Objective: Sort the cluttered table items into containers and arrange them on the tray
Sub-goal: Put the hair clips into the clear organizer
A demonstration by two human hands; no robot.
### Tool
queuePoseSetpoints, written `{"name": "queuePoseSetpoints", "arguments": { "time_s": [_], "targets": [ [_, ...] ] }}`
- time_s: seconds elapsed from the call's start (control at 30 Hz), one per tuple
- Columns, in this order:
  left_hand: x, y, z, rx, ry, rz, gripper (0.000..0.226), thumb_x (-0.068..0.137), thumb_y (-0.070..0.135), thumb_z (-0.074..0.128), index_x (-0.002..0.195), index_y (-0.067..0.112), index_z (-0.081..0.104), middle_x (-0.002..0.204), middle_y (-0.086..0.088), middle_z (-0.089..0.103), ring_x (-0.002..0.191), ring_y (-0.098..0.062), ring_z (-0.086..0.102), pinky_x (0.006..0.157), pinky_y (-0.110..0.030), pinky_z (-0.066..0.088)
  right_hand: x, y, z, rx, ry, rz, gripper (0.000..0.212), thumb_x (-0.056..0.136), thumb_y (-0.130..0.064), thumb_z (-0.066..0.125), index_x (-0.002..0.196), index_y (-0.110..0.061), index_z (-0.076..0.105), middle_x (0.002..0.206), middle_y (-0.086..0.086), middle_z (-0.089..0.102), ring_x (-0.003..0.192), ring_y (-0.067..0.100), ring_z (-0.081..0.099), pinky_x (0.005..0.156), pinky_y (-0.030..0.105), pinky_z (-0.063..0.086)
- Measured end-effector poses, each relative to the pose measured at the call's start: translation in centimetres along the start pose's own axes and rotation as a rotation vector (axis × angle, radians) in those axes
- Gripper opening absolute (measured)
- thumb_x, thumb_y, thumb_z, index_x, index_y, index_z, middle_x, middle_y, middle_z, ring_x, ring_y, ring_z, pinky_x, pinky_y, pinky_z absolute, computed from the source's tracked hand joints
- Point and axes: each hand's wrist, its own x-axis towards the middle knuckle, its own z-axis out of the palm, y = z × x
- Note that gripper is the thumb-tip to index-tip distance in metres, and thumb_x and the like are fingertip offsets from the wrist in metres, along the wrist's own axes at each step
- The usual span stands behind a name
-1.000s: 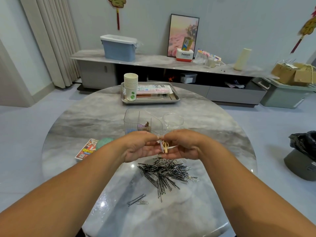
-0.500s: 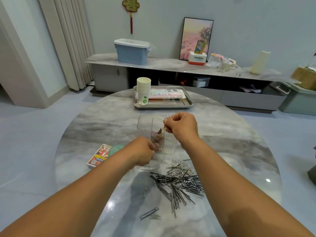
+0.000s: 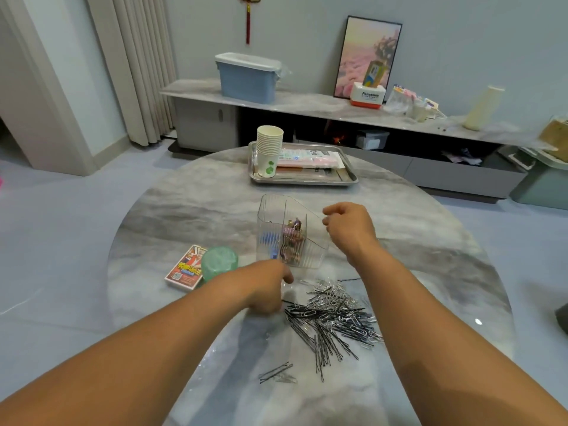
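Clips and pins [image 3: 333, 318]: we see them piled on the surface [image 3: 190, 210], near the clear box [image 3: 289, 235].
Left hand [image 3: 267, 287]: our fingers curl down at the pile's edge; we cannot tell if they hold anything.
Right hand [image 3: 349, 224]: loosely curled beside the box, holding nothing we can see.

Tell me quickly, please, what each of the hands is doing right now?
Left hand: fingers down at the edge of the hairpin and paper clip pile; grip cannot be told.
Right hand: loosely curled beside the clear organizer, holding nothing visible.
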Motion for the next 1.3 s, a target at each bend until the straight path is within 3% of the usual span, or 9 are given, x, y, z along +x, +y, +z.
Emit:
{"name": "queuePoseSetpoints", "arguments": {
  "time_s": [0.13,0.23,0.33,0.57,0.7,0.77,0.93,1.1,1.3],
  "targets": [
    [0.2,0.2,1.9,0.202,0.015,0.037,0.090,0.073,0.026,0.089,0.149,0.028,0.042,0.142,-0.003,0.044,0.122,-0.029,0.055,0.098,-0.035,0.048,-1.3,3.2,-2.9,-0.386,-0.255,0.063,0.035,0.095,0.008,0.049,0.105,-0.013,0.075,0.127,0.013,0.068,0.106,0.028,0.063,0.090,0.036,0.050],
    [0.9,0.8,2.9,0.173,0.082,0.066,0.082,0.073,0.033,0.090,0.144,0.026,0.048,0.136,-0.004,0.046,0.117,-0.028,0.054,0.095,-0.036,0.047,-2.7,5.7,-3.1,-0.599,-0.445,0.043,0.044,0.097,0.002,0.053,0.139,-0.009,0.058,0.149,0.015,0.051,0.133,0.035,0.051,0.115,0.044,0.039],
    [1.3,1.5,4.0,0.109,0.146,0.121,0.069,0.079,0.040,0.084,0.139,0.025,0.053,0.130,-0.003,0.051,0.118,-0.026,0.052,0.092,-0.034,0.043,-3.8,7.5,-2.8,-0.751,-0.474,-0.124,0.034,0.105,-0.019,0.039,0.132,-0.011,0.058,0.150,0.015,0.044,0.132,0.034,0.047,0.114,0.046,0.039],
    [1.0,1.5,7.4,0.055,0.356,0.291,0.057,0.102,0.051,0.046,0.152,0.026,0.035,0.150,0.003,0.037,0.143,-0.019,0.030,0.118,-0.035,0.026,-6.9,11.1,-2.0,-0.637,-0.512,-0.346,0.048,0.109,-0.030,0.033,0.156,-0.019,0.038,0.165,0.002,0.028,0.152,0.016,0.023,0.115,0.017,0.011],
    [0.7,2.0,9.6,0.085,0.343,0.296,0.065,0.107,0.053,0.028,0.162,0.022,0.013,0.169,0.002,0.008,0.155,-0.013,-0.001,0.124,-0.028,-0.005,-7.9,11.8,-3.2,-0.458,-0.419,-0.356,0.044,0.105,-0.035,0.034,0.141,-0.030,0.058,0.146,-0.006,0.056,0.133,0.012,0.050,0.109,0.024,0.036],
    [0.3,2.5,10.5,0.102,0.348,0.335,0.065,0.106,0.054,0.024,0.162,0.024,0.011,0.170,0.004,0.006,0.155,-0.008,-0.003,0.122,-0.023,-0.011,-8.7,12.8,-3.6,-0.414,-0.289,-0.374,0.047,0.105,-0.040,0.032,0.145,-0.028,0.054,0.147,-0.009,0.055,0.134,0.007,0.047,0.109,0.019,0.032],
    [-0.8,2.3,11.3,0.111,0.392,0.388,0.063,0.104,0.060,0.018,0.161,0.033,0.014,0.168,0.011,0.013,0.153,-0.002,0.003,0.124,-0.024,-0.001,-10.4,16.0,-3.6,-0.475,-0.140,-0.383,0.049,0.108,-0.040,0.034,0.153,-0.022,0.042,0.158,-0.007,0.041,0.146,0.006,0.031,0.124,0.036,0.018],
    [-1.6,1.2,11.4,0.121,0.638,0.148,0.070,0.099,0.063,0.007,0.156,0.030,0.030,0.162,0.006,0.029,0.151,-0.012,0.019,0.124,-0.029,0.006,-11.6,16.5,-2.9,-0.442,-0.130,-0.405,0.050,0.108,-0.043,0.033,0.155,-0.025,0.040,0.161,-0.008,0.036,0.149,0.004,0.025,0.125,0.027,0.008],
    [-2.2,0.7,12.6,0.014,0.675,-0.011,0.074,0.095,0.066,0.004,0.155,0.032,0.033,0.162,0.006,0.032,0.152,-0.012,0.019,0.125,-0.032,0.010,-12.6,16.1,-1.6,-0.442,-0.169,-0.457,0.054,0.108,-0.045,0.032,0.157,-0.025,0.035,0.163,-0.009,0.032,0.149,0.003,0.021,0.125,0.029,0.011]
  ]
}}
